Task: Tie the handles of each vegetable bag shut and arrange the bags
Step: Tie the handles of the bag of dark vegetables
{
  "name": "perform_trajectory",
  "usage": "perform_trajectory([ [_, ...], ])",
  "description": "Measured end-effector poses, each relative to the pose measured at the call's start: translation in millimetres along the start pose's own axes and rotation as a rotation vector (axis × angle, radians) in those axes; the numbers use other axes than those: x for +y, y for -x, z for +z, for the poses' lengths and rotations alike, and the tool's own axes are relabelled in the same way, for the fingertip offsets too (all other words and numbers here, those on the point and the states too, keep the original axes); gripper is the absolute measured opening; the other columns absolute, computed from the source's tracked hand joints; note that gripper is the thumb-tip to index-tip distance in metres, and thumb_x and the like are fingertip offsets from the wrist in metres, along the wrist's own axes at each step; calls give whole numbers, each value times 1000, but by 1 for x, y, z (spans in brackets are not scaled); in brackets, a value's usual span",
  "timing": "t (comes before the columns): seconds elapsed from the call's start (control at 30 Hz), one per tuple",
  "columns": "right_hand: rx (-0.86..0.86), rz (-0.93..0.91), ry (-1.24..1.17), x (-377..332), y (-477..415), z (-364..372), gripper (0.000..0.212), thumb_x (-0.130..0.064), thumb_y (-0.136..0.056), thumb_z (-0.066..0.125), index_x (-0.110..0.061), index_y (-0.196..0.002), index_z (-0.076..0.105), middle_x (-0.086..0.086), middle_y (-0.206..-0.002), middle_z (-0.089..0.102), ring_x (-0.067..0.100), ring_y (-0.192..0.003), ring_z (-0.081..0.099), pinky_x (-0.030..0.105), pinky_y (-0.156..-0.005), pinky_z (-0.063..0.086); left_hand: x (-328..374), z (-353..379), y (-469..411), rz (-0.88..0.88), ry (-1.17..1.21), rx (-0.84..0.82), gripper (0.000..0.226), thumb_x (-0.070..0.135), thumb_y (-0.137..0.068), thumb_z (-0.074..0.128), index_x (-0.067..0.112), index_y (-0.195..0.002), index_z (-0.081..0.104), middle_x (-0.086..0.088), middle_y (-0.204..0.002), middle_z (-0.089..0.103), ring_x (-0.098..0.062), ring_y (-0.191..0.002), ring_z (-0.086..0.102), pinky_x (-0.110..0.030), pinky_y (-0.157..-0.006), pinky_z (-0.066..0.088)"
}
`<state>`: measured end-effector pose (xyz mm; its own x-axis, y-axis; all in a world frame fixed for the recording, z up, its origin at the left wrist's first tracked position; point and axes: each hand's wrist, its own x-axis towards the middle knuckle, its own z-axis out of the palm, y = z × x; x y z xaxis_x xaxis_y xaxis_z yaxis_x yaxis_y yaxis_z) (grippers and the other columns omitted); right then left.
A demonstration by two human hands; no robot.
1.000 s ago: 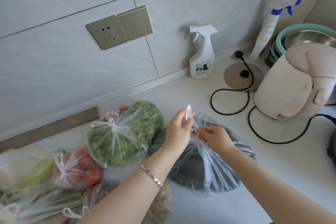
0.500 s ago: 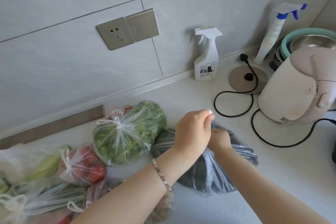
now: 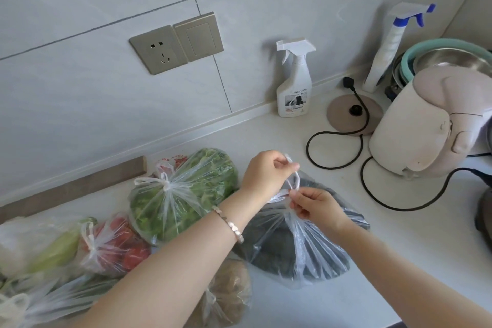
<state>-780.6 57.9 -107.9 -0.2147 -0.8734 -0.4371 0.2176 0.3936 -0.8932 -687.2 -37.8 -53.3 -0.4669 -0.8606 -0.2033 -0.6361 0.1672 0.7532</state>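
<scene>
Bags at the left of the bench (image 3: 266,138) already lie knotted: the tomato bag (image 3: 114,245), then the leafy greens bag (image 3: 183,194) just behind it. Further right, the left hand (image 3: 266,172), which half a second ago was closed over the other hand, has lifted clear. Its fingers (image 3: 282,165) are curled tight, pinching one handle strip (image 3: 292,178) and drawing it up and back. Just below and to the right, the right hand (image 3: 316,206) pinches the other handle at the gathered neck of the dark vegetable bag (image 3: 300,255), which sits on the bench beneath both hands. The strands appear crossed between the hands, so the knot seems formed and is probably being drawn tight. Setting this bag with the others remains.
</scene>
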Motion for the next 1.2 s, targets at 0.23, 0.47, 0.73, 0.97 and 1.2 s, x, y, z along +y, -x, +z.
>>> perform_trajectory([
  [0.23, 93, 83, -198, -4, -3, 6, 32, -5, -90, 53, -9, -59, 62, -1, -50, 57, 9, -44, 41, 17, -45, 36, -30, 6, 28, 432, -250, 126, 25, 26, -80, 66, 4, -92, 67, -10, -108, 58, -20, -74, 64, -28, -67, 54],
  [0.47, 163, 23, -108, -5, 4, 3, 21, -10, -88, 58, -10, -71, 70, 4, -61, 66, 8, -49, 54, 17, -51, 49, -33, 11, 24, 345, -300, -133, 26, 18, -95, 46, 7, -103, 68, -11, -94, 66, -24, -84, 61, -41, -76, 51],
  [0.73, 288, -167, 45, 9, 11, 11, 17, -10, -87, 59, -11, -76, 72, 10, -68, 68, 6, -54, 56, 20, -59, 52, -40, 3, 27, 97, -165, -378, 25, 29, -95, 47, 18, -105, 67, 0, -95, 71, -17, -89, 65, -31, -82, 49],
  [0.97, 374, -46, -105, 5, 5, 15, 7, -9, -82, 66, -8, -76, 66, 2, -56, 65, 10, -46, 55, 17, -49, 51, -45, 12, 30, 225, -154, -220, 23, 25, -92, 53, 14, -101, 71, -4, -96, 74, -16, -87, 67, -26, -77, 52],
  [1.2, 422, -209, 296, 6, 7, 17, 17, -19, -80, 68, -24, -87, 54, -1, -65, 69, 2, -50, 59, 12, -54, 48, -48, 21, 32, 42, 3, -203, 28, 25, -93, 48, 16, -69, 60, 7, -52, 53, -13, -53, 52, -35, -65, 47],
])
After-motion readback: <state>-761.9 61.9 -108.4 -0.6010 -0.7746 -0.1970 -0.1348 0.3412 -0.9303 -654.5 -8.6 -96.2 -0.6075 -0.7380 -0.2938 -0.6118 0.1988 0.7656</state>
